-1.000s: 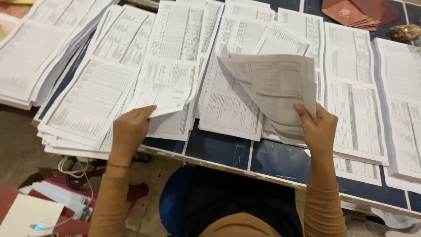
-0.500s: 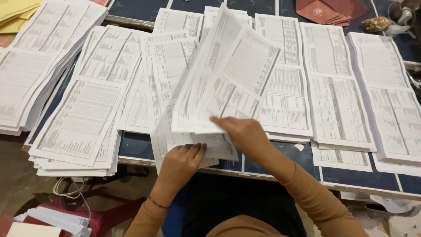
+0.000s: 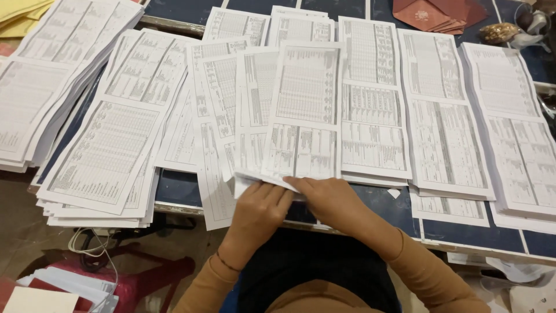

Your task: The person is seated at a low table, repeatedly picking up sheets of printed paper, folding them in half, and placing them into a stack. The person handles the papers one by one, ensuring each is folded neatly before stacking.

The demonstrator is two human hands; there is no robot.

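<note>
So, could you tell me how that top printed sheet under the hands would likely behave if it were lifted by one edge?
The top printed sheet looks thin, so it would probably flop and feel very light. Both the left hand and right hand press its near edge, suggesting loose sheets slide easily over the stack beneath.

No packages, labels, signs or screens

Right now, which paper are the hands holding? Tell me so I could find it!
Look at the dark blue table covered in rows of white printed sheets. At its near edge, both hands meet, the left hand beside the right hand. The long white printed sheet above them overlaps its neighbours, its bottom edge pinched by the fingers.
</note>
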